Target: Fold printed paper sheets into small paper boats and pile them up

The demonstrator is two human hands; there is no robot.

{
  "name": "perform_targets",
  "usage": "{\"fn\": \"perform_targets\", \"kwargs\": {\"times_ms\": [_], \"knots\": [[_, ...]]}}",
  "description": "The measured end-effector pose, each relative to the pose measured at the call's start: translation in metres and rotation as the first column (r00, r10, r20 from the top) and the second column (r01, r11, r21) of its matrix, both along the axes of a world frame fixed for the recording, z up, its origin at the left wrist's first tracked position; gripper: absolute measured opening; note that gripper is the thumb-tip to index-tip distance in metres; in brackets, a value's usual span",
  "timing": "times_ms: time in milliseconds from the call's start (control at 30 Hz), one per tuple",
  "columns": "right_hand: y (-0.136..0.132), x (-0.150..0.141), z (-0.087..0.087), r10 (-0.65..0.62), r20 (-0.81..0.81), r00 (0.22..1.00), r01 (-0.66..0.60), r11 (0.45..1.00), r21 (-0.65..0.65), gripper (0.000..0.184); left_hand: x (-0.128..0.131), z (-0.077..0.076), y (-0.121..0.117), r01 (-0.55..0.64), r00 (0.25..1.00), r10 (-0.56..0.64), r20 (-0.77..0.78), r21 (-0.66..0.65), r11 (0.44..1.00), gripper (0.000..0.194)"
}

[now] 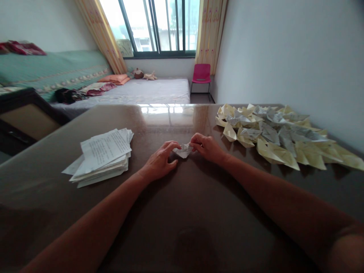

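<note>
A small piece of printed paper [183, 151], folded to a pointed shape, lies between my two hands on the brown table. My left hand [161, 161] holds its left side, the fingers curled over the edge and the thumb lower down, near the tabletop. At the upper right corner, my right hand [207, 147] pinches the paper between thumb and fingers. Left of my left hand is a stack of printed sheets [105, 151], its edges uneven. To the right, many folded paper boats [277, 151], some yellowish and some white with print, sit grouped together.
The glossy table [182, 212] reaches toward a bed [159, 89] with pillows and soft toys. A pink chair [201, 74] stands by the far wall beneath the window. A dark wooden chair back or panel [28, 117] is beside the table at left.
</note>
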State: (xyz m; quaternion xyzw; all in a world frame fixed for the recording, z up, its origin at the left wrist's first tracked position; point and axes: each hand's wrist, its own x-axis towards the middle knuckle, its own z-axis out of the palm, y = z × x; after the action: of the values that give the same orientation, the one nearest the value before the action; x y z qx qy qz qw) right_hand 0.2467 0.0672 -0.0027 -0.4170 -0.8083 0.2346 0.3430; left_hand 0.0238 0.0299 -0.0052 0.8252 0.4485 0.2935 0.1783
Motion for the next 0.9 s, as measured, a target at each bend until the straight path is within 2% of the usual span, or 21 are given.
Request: {"fn": "perform_targets", "kwargs": {"times_ms": [67,167,367,467,567,633,700,800,900], "knots": [[-0.001,-0.001,0.001,0.015,-0.017,1.000,-0.015,1.000,-0.002,0.009,-0.001,-0.001,0.001,0.005,0.999,-0.005,-0.033,0.002,1.000,0.026],[0.000,0.000,0.000,0.039,-0.072,0.997,-0.042,0.998,-0.044,0.009,-0.005,-0.004,0.007,-0.067,0.998,0.066,-0.012,-0.033,0.997,0.012],[0.015,0.010,-0.015,0.103,-0.284,0.953,-0.168,0.962,-0.214,0.012,-0.011,-0.008,0.016,-0.150,0.989,0.150,-0.008,-0.007,0.989,0.020],[0.024,0.015,-0.021,0.124,-0.322,0.939,-0.215,0.940,-0.264,0.013,-0.012,-0.007,0.016,-0.169,0.985,0.170,-0.032,0.029,0.985,0.020],[0.025,0.019,-0.016,0.158,-0.248,0.956,-0.225,0.935,-0.272,0.014,-0.011,-0.005,0.014,-0.120,0.985,0.131,-0.116,0.094,0.988,0.020],[0.020,0.019,-0.007,0.184,-0.189,0.965,-0.226,0.946,-0.232,0.013,-0.009,-0.003,0.011,-0.066,0.973,0.098,-0.210,0.154,0.986,0.021],[0.013,0.017,0.001,0.201,-0.147,0.969,-0.221,0.965,-0.139,0.029,-0.005,-0.001,0.007,-0.019,0.950,0.084,-0.301,0.213,0.977,0.022],[0.003,0.010,0.006,0.215,0.039,0.976,-0.215,0.977,0.007,0.055,0.002,0.001,0.000,0.024,0.913,0.089,-0.399,0.269,0.963,0.025],[0.000,0.005,0.000,0.170,0.199,0.965,-0.184,0.981,0.056,0.047,0.006,0.004,-0.005,0.033,0.883,0.104,-0.458,0.282,0.959,0.028]]}}
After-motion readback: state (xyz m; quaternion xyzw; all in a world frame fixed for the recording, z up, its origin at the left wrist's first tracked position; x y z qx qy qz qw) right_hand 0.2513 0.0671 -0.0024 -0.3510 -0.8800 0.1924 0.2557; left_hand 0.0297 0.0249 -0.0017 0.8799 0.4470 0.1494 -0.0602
